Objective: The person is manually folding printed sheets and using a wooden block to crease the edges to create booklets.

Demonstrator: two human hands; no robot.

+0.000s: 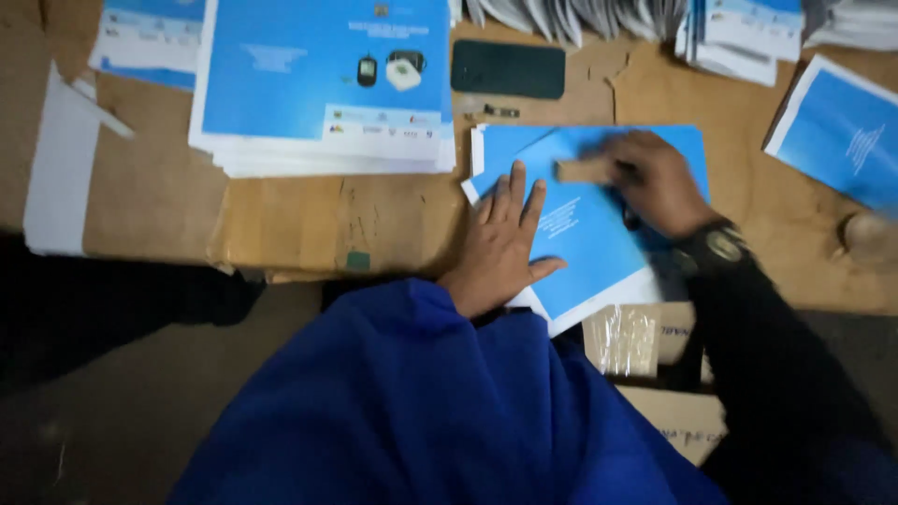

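The left hand [500, 238] lay flat, fingers spread, on a blue folded sheet [585, 224] at the near right of the brown surface [281, 210]. The right hand [655, 182] pressed a small wooden block [582, 170] onto it. A blue-and-white leaflet stack [323, 84] lay far left, a dark phone [508, 69] beyond.

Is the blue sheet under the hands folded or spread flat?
Folded: the blue sheet is doubled over, the right hand pressing its crease.

Dim, soft overall; right hand [655, 182] smeared by motion blur, lower corners fall into shadow.
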